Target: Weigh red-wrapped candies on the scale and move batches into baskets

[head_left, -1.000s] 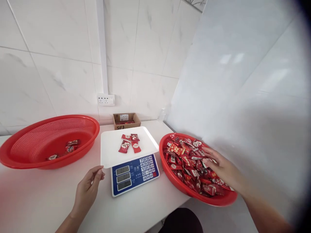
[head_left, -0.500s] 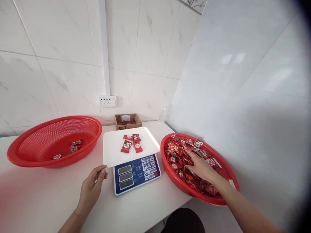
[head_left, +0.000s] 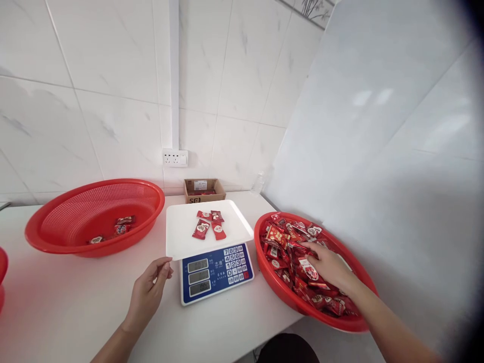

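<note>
My right hand (head_left: 328,266) reaches into the red basket (head_left: 278,290) on the right, which is heaped with red candy packets (head_left: 287,242). Its fingers curl around one red packet (head_left: 310,270). My left hand (head_left: 149,292) rests on the white table just left of the blue scale (head_left: 215,272), fingers loosely curled with thumb and forefinger apart, holding nothing. The scale's white tray (head_left: 181,237) carries several red packets (head_left: 209,224).
A large red mesh basket (head_left: 56,224) on the left holds a few packets. A small cardboard box (head_left: 204,190) stands against the tiled wall under a power socket (head_left: 175,158). A white panel rises on the right. Another red rim (head_left: 2,272) shows at the left edge.
My right hand moved across the candy heap toward me and closed on a packet. My left hand stayed beside the scale. The view shifted a little to the left.
</note>
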`<state>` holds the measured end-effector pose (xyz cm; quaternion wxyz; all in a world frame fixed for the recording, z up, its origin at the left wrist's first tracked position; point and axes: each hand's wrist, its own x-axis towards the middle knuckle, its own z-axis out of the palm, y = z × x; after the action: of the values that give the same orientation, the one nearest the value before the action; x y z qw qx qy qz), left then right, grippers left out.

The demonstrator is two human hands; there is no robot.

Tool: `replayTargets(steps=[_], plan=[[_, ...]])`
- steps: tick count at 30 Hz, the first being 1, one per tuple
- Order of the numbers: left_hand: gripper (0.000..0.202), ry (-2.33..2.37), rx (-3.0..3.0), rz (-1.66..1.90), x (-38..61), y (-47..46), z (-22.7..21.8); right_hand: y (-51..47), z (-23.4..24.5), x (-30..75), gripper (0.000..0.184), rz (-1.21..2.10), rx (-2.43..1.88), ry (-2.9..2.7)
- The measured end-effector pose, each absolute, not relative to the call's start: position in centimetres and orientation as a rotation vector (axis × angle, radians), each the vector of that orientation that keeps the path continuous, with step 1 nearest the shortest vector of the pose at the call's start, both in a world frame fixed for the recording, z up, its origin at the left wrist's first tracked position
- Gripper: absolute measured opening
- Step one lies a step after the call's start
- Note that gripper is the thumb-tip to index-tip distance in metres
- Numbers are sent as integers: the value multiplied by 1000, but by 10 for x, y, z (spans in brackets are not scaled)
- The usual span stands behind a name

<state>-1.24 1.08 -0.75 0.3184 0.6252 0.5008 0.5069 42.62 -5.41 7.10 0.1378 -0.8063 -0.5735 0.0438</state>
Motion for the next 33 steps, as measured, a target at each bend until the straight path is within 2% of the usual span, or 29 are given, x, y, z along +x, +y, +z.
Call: replayTargets(steps=[8, 17, 19, 22, 26, 28, 33], plan=[[37, 1300, 1654, 1339, -11, 11, -7, -51, 73, 429, 24, 91, -2257, -1589], [29, 1266, 1654, 1354, -11, 9, -7, -29, 95, 403, 32, -55, -2120, -1392], [28, 1245, 1653, 1360, -11, 9, -8, -14, 98, 383, 30, 34, -2040, -1440], [27, 1243, 1636, 1372, -12, 9, -9, 10, 99, 345, 30, 339, -1918, -1469], [27, 1252, 1611, 1396, -13, 9, -8, 30, 97, 309, 41, 706, -1673, -1310], [27, 1253, 1599, 1404, -14, 9, -8, 31, 93, 306, 46, 665, -1676, -1390], [26, 1249, 1611, 1397, -14, 8, -6, 7, 72, 341, 44, 342, -1916, -1797]])
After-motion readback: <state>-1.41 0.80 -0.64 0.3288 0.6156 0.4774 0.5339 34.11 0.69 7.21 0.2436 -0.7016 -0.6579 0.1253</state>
